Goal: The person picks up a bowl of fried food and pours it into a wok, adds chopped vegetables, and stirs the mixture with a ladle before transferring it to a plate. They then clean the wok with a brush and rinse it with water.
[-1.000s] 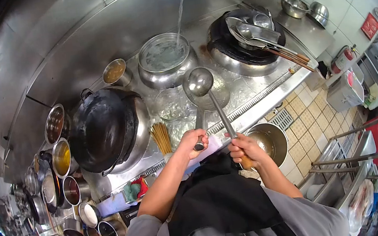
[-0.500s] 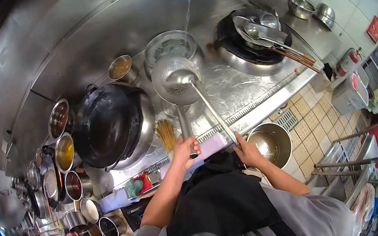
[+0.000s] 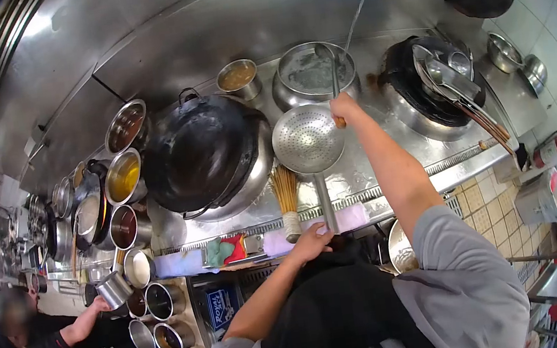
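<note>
While the right arm reaches forward, nearly straight from the grey sleeve, the right hand (image 3: 346, 107) is wrapped in a fist round the wooden grip of a ladle (image 3: 334, 76). Ahead of that fist, the ladle's head sits inside the rim of a water-filled pot (image 3: 292, 97). Held lower and close to the apron (image 3: 337, 300), the left hand (image 3: 311, 243) angles inward from a bent elbow, fingers curled at the handle end of a perforated skimmer (image 3: 308, 139) — its round face lies ahead of this hand, just short of the pot. A bristle brush (image 3: 286, 197) stands just ahead and left of the left hand; farther out that way — a dark wok (image 3: 195, 153).
</note>
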Demonstrator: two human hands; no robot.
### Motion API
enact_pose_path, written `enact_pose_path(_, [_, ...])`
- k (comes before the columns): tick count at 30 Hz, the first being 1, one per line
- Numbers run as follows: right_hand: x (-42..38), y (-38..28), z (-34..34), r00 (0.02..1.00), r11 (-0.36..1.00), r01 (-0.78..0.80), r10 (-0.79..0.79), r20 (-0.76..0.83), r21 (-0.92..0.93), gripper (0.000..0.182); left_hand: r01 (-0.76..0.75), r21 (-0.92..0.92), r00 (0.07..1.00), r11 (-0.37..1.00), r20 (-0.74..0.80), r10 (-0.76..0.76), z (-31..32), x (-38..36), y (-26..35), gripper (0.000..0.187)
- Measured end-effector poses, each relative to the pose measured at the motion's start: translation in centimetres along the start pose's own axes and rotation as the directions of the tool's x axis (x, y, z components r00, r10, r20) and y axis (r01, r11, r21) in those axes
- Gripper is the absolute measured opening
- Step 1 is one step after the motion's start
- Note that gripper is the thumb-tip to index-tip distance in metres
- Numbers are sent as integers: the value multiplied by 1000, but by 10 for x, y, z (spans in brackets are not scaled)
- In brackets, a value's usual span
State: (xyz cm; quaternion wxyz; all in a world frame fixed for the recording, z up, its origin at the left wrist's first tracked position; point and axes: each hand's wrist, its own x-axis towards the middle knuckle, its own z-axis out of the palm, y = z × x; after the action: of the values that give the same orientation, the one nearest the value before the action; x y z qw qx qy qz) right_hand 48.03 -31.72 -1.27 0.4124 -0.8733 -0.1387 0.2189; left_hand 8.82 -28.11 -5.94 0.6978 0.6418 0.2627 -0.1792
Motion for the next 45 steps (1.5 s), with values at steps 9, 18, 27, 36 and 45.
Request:
enact_pose_path(9, [-113,-32,-76,873,-606,-475,-233,429,639,5,-38,911,891,411,-156,426,-38,-17,-1,46])
enact_pose_path(18, [-282,37,-121,919,-567,-359,-351,177,741,35,-201,851,848,485,-97,521,-77,-10,44,34])
enact_pose_path(27, [-398,98,-52,915,496,-215,403,-3,841,14,-307,733,571,607,-368,734,-119,2,130,25])
enact_pose_path(36, [-433,51,-47,912,690,-409,331,242,598,41,-280,768,624,577,-311,717,-99,14,135,31])
enact_pose_path(45, [-215,12,-49,994,964,38,-10,-105,264,56,-326,779,799,536,-75,596,-26,-11,18,39])
